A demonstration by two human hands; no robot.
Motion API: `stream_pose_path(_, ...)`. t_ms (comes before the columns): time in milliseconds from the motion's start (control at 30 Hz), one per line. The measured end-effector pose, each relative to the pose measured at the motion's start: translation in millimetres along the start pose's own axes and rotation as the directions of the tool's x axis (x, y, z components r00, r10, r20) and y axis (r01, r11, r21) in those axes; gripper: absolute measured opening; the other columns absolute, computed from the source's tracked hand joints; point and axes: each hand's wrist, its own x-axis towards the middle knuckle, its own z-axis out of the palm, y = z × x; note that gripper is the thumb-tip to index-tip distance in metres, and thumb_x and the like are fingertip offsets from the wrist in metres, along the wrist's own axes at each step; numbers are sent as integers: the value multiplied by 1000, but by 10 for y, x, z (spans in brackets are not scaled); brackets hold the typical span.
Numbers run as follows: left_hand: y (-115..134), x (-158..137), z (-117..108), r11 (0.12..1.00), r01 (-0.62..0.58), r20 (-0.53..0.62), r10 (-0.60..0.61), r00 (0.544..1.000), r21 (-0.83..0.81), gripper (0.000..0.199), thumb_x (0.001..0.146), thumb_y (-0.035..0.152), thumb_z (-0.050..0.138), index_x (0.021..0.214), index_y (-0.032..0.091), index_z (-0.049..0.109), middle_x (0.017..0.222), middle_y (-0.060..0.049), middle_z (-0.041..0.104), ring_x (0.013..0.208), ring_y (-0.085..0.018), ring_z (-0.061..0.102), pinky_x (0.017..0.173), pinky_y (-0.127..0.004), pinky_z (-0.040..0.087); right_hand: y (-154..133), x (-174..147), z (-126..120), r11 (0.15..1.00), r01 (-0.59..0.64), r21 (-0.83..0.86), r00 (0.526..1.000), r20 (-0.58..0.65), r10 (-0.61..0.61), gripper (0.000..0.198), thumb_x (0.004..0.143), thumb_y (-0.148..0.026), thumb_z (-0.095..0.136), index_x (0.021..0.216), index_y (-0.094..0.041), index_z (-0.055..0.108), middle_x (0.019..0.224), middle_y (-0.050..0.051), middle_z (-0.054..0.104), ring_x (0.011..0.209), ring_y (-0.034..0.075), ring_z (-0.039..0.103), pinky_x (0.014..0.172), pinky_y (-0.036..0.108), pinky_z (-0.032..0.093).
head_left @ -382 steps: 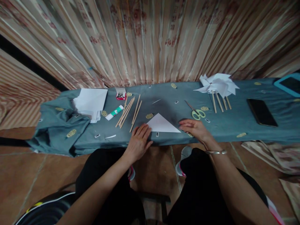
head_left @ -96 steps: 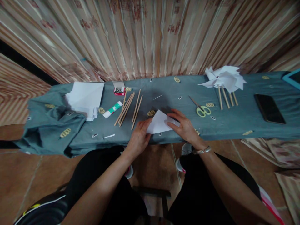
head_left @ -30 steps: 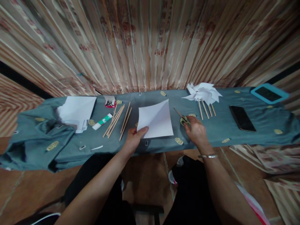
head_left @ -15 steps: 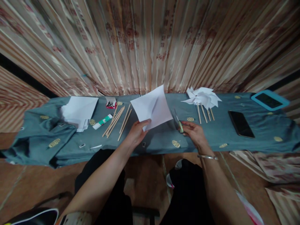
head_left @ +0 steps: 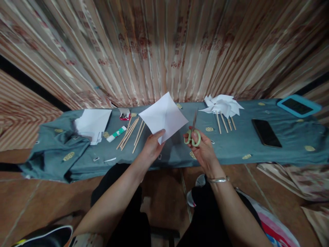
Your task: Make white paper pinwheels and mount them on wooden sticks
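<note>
My left hand [head_left: 153, 144] pinches the near corner of a square white sheet of paper [head_left: 160, 115], thumb on top. The sheet is held up over the table with one corner pointing away and a crease down its middle. To its right, my right hand [head_left: 203, 147] is closed on scissors [head_left: 194, 132] with pale green handles. Their blades point up and away from me, apart from the paper. Several wooden sticks [head_left: 128, 135] lie left of the sheet. White paper pinwheels [head_left: 223, 105] on sticks rest to the right.
On the blue-green tablecloth [head_left: 180, 156] at left are a stack of white paper [head_left: 94, 120], a glue stick [head_left: 116, 134] and a small red box [head_left: 125, 115] of metal pieces. At right lie a black phone [head_left: 266, 132] and a blue-framed tablet [head_left: 299, 105]. A curtain [head_left: 164, 51] hangs behind.
My right hand has turned and moved slightly left, bringing the scissors upright with both handle loops showing. The paper in my left hand has turned and shifted a little left. The view has moved slightly.
</note>
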Motion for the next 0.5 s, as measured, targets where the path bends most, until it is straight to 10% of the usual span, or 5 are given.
stream_pose_path(200,-95,-40,185,999,-1,135,8,991,-46,22,61,11,78,81,15,70,85,-4,77,94,-21,71,91,-30,53,-59,13,227,967,184,-177,976,-80,-200,62,62,-45,84,116,-25,59,87,1,75,84,21,70,70,33,56)
stream_pose_path(500,-137,134,39,997,53,203,-63,977,54,26,59,23,83,80,11,74,84,-10,77,83,-22,70,77,-30,53,-33,274,155,983,140,-118,957,-237,-165,49,52,-38,89,92,-21,67,78,-1,76,71,17,69,67,31,55)
